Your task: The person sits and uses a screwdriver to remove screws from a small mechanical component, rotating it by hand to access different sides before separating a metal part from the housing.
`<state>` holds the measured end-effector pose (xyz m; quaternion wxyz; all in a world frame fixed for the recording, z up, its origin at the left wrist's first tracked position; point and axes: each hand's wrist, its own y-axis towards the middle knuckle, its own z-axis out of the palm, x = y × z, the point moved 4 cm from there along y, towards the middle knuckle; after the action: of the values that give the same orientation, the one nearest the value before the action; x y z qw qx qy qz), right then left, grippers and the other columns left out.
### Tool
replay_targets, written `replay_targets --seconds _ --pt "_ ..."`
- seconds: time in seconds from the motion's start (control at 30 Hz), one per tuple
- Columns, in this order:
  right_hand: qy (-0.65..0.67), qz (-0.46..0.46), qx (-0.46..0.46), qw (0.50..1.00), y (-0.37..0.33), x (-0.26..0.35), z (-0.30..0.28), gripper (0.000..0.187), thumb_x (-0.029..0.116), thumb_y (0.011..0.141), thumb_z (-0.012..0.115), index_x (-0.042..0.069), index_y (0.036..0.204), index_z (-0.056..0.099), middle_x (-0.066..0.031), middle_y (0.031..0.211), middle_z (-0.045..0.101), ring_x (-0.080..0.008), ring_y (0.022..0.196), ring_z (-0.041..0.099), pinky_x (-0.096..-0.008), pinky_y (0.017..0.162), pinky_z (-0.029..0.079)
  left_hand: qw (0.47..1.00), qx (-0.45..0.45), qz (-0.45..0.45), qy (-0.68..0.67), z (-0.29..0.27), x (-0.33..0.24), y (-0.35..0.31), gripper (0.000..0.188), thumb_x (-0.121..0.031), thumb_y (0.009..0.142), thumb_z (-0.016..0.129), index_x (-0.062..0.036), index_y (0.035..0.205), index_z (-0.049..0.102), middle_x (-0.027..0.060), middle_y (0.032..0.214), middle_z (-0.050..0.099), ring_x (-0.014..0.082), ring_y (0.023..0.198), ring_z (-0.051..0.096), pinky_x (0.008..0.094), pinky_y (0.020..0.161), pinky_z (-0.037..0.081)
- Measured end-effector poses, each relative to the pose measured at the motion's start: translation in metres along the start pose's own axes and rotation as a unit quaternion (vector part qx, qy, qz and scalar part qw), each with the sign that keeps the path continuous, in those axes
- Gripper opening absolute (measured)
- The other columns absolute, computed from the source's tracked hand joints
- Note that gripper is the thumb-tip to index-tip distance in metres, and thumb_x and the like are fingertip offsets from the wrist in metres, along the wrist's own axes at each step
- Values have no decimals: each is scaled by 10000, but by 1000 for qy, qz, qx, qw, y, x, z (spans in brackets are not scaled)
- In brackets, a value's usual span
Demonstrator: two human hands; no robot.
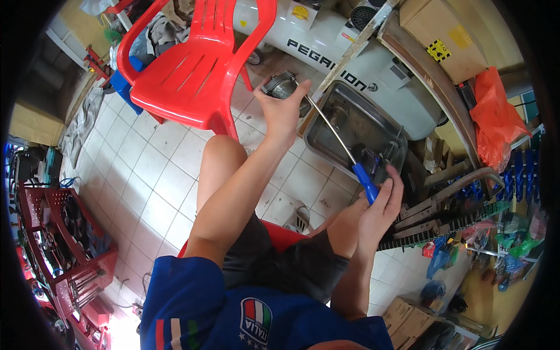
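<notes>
Blue-handled screwdriver [365,182] across tray's rim [319,150], tiles [286,177] alongside

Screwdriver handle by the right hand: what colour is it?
The screwdriver handle is bright blue; the head view shows it best.

Left forearm [238,189] stretched forward, left grip [281,114] cupped; right grip [379,211] curled, farther back.

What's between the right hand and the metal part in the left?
A blue-handled screwdriver, reaching up toward the metal part; the head view shows it.
</notes>
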<state>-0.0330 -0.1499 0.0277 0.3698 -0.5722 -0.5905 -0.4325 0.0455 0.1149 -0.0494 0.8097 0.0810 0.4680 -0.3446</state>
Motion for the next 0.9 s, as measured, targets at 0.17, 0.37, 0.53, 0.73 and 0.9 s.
replay_targets --seconds 0.17,0.37,0.53,0.73,0.9 --pt "-50 -66 83 993 -8 12 3 636 81 931 675 52 1484 362 -81 1065 578 -87 836 532 -230 662 472 999 -19 -16 -24 -1 -1 3 797 -79 739 878 -53 1278 292 123 1142 542 192 984 603 342 797 546" --pt "71 39 40 996 -5 3 -3 535 178 972 633 75 1455 428 -50 1046 582 -94 783 537 -207 670 448 1000 -4 13 8 -2 -7 1 816 -117 737 886 -44 1292 292 130 1160 533 189 1006 589 334 838 525" --pt "-2 30 38 999 -5 2 1 453 235 1007 575 66 1416 479 -45 1012 594 -121 822 575 -197 742 467 1000 -4 -5 -6 2 -12 -2 882 -180 731 899 -25 1341 280 147 1210 508 193 1051 557 326 905 485" --pt "87 8 -1 996 -11 15 5 380 237 1053 482 77 1398 482 -36 901 561 -74 791 560 -170 651 440 1000 -9 13 9 -3 -7 2 868 -161 739 890 -26 1342 281 140 1207 504 193 1059 549 326 905 484" --pt "94 88 8 992 -10 4 6 345 235 1057 483 93 1370 517 -44 884 578 -56 771 529 -179 613 434 1000 -9 24 -10 3 -16 -1 881 -146 738 886 -21 1358 273 143 1210 503 195 1058 555 320 900 488"
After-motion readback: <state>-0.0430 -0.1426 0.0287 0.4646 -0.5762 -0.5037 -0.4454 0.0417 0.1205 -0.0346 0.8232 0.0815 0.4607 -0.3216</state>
